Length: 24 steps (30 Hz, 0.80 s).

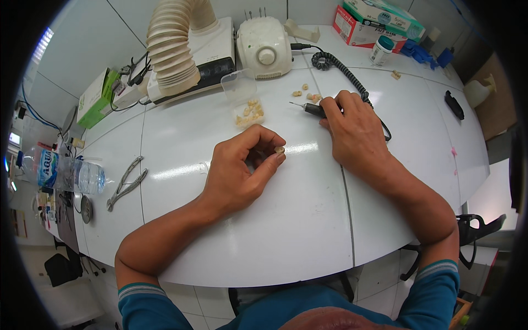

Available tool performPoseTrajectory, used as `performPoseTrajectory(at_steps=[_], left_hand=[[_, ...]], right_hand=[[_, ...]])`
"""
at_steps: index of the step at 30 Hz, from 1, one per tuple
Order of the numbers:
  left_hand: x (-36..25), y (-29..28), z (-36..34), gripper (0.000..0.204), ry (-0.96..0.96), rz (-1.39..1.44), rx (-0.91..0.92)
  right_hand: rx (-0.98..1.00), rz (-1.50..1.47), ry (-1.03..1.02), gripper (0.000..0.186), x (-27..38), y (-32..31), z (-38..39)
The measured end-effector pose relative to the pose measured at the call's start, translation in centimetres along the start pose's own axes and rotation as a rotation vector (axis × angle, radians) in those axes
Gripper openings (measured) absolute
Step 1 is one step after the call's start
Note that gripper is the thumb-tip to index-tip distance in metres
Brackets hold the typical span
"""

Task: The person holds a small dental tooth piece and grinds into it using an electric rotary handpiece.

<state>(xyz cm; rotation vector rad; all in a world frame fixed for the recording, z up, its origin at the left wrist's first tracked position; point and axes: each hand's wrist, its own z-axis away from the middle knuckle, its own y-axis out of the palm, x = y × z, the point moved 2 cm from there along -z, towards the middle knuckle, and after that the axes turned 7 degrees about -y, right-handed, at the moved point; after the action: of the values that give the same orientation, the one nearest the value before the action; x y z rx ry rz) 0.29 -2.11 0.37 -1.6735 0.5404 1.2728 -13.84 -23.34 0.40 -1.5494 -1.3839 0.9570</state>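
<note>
One handpiece (315, 110) points left, long axis nearly crosswise.

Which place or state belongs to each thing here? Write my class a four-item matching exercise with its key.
Things
1. Single cream piece
2. Dark handpiece
3. Metal pliers
4. Clear tub

Places or states
A. Containing many small bits
B. Held in the right hand
C. Pinched in the left hand
D. Lying left of both hands

Pairs: 1-C, 2-B, 3-D, 4-A

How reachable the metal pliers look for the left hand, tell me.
Probably yes: nothing stands between the left hand and the metal pliers, though it holds a small yellowish piece.
</note>
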Motion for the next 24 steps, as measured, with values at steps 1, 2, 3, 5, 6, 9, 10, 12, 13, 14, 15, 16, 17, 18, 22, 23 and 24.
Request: performPoseTrajectory(at_steps=[1,2,3,5,6,9,10,12,13,14,15,16,17,18,22,23,24], left_hand=[[0.0,0.0,0.2,0.017,-0.001,0.004,0.001],[0.0,0.0,0.6,0.017,-0.003,0.009,0.002],[0.0,-0.1,0.6,0.017,-0.003,0.010,0.002],[0.1,-0.1,0.9,0.017,-0.028,0.000,0.019],[0.1,0.0,1.0,0.017,-0.037,0.000,0.029],[0.3,0.5,0.4,0.018,-0.041,-0.005,0.010],[0.4,0.6,0.2,0.019,-0.017,0.000,0.000],[0.6,0.5,-0.3,0.019,-0.012,0.066,-0.044],[0.9,0.1,-0.9,0.020,0.014,0.036,-0.054],[1.4,-0.3,-1.5,0.020,0.048,0.044,-0.074],[1.8,-0.8,-1.8,0.020,0.092,0.036,-0.089],[1.4,-1.5,-2.0,0.022,0.105,0.001,-0.134],[1.9,-2.0,-2.5,0.024,0.098,-0.017,-0.147],[2.7,-1.6,-3.2,0.025,0.130,0.034,-0.131],[3.8,-3.1,-3.8,0.021,0.130,0.061,-0.119],[3.7,-3.3,-3.5,0.020,0.125,0.037,-0.144],[3.7,-2.4,-3.8,0.019,0.120,0.023,-0.154]], right_hand=[[0.000,0.002,-0.001,0.028,0.2,0.0,0.1],[0.003,-0.001,-0.001,0.028,0.5,0.1,0.2],[0.002,-0.005,0.002,0.029,0.5,0.1,0.3],[0.007,-0.013,0.012,0.029,0.8,0.3,0.4],[-0.011,-0.011,0.009,0.028,0.9,0.3,0.6],[-0.047,0.003,0.020,0.024,0.4,0.7,0.6],[-0.078,0.033,0.019,0.021,0.1,0.8,1.1],[-0.206,0.000,-0.010,0.025,-0.3,2.4,0.7],[-0.174,-0.013,-0.012,0.026,-0.7,2.5,0.4],[-0.189,-0.056,-0.006,0.027,-0.9,3.2,-0.5],[-0.164,-0.111,-0.006,0.028,-1.0,2.7,-1.3],[-0.141,-0.134,-0.037,0.029,-1.1,2.5,-2.4],[-0.109,-0.146,-0.065,0.030,-1.4,2.5,-3.0],[-0.058,-0.117,-0.064,0.031,-1.7,2.4,-2.6],[0.088,-0.042,-0.229,0.025,-1.5,1.5,-3.3],[0.075,-0.050,-0.216,0.025,-1.5,2.0,-3.7],[0.030,-0.071,-0.239,0.025,-2.3,2.8,-3.4]])
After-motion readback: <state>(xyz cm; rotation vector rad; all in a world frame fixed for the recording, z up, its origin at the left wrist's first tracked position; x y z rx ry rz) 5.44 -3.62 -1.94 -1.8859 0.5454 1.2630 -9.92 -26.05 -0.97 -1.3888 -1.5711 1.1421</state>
